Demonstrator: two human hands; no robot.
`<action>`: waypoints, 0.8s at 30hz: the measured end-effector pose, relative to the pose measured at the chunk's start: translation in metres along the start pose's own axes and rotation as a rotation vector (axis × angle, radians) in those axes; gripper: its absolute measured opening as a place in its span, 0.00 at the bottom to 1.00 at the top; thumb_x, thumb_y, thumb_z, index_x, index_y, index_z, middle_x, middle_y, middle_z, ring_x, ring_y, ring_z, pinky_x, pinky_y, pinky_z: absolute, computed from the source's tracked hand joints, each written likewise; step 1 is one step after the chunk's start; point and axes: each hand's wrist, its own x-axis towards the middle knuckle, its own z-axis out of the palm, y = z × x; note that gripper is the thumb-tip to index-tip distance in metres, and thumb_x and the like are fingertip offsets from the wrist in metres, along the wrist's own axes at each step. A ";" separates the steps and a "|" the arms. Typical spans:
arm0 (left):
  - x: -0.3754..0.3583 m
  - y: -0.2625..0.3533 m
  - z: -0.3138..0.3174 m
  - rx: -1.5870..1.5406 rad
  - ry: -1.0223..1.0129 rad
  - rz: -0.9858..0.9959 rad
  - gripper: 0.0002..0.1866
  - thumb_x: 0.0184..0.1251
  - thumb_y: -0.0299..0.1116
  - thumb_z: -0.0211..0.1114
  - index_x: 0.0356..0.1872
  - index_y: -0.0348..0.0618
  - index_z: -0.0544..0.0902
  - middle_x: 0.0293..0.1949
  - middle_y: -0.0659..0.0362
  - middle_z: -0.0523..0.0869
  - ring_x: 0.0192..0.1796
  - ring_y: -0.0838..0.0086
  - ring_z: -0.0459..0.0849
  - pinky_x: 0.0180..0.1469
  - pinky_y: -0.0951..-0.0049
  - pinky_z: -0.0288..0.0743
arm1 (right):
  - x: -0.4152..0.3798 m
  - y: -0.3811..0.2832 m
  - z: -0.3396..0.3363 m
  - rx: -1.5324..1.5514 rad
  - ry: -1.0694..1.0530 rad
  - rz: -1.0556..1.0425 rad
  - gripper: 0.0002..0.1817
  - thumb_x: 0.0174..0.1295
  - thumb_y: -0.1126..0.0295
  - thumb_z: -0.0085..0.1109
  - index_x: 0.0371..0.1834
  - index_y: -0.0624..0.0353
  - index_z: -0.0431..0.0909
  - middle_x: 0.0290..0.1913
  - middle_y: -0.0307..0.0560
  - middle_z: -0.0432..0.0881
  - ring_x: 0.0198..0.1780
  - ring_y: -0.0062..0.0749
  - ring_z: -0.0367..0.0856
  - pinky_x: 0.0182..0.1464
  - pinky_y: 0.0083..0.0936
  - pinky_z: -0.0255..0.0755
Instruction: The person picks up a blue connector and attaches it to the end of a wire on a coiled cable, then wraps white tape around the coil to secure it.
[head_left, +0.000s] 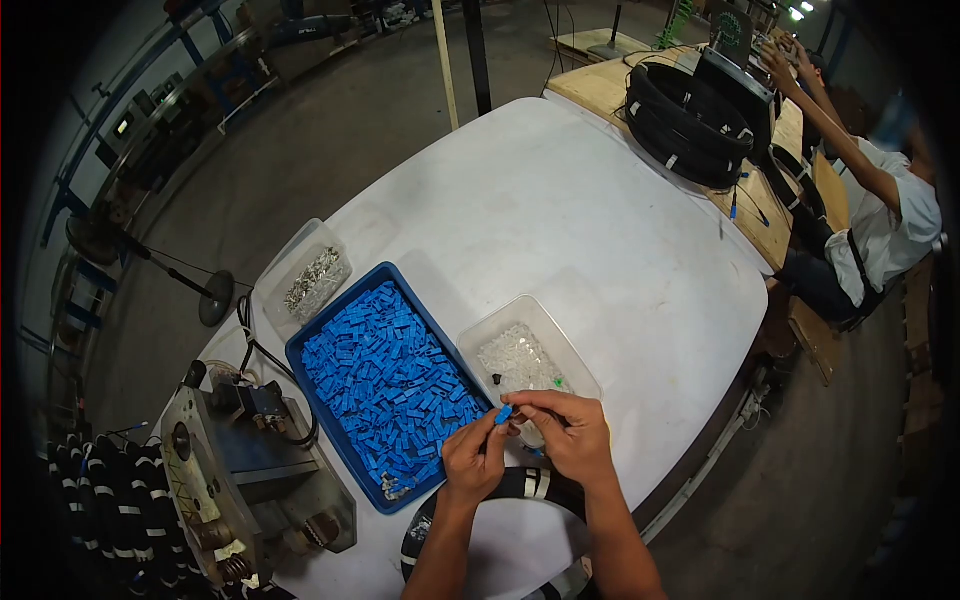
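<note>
Between the fingertips of my left hand (474, 458) is a small blue plastic connector (503, 414). My right hand (568, 432) pinches at the connector's far end; what its fingertips grip is too small and covered to make out. Both hands meet over the near right edge of a blue tray (342, 447) heaped with similar blue connectors (385, 375). Just beyond my right hand stands a clear plastic container (578, 372) of small whitish translucent pieces (520, 357), with a black and a green bit among them. Under my wrists lies a black cable coil (520, 484) with white bands.
A second clear container (285, 250) with shiny metal bits stands behind the tray. A metal bench machine (250, 470) is at the left, beside banded black coils (110, 500). Right of the white table (440, 215), a person (880, 200) sits near stacked black coils (690, 125).
</note>
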 end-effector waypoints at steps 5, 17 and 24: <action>-0.001 -0.001 0.003 -0.019 0.028 0.001 0.11 0.70 0.19 0.61 0.50 0.27 0.83 0.35 0.49 0.90 0.36 0.69 0.91 0.39 0.73 0.84 | -0.001 0.002 0.000 0.116 -0.016 0.014 0.13 0.70 0.78 0.59 0.54 0.68 0.83 0.44 0.50 0.89 0.41 0.22 0.86 0.45 0.18 0.80; 0.003 0.004 0.000 0.051 0.062 0.049 0.11 0.67 0.20 0.63 0.48 0.29 0.85 0.31 0.49 0.89 0.30 0.67 0.90 0.33 0.73 0.81 | -0.004 0.010 0.009 0.002 0.031 -0.013 0.15 0.62 0.77 0.68 0.52 0.69 0.83 0.43 0.53 0.89 0.42 0.27 0.89 0.46 0.20 0.82; 0.002 0.002 0.000 0.105 0.050 0.077 0.11 0.67 0.20 0.63 0.48 0.28 0.85 0.30 0.50 0.88 0.28 0.66 0.88 0.32 0.73 0.79 | -0.003 0.009 0.006 -0.034 0.038 -0.039 0.15 0.61 0.78 0.68 0.51 0.69 0.84 0.43 0.53 0.89 0.42 0.26 0.89 0.45 0.19 0.82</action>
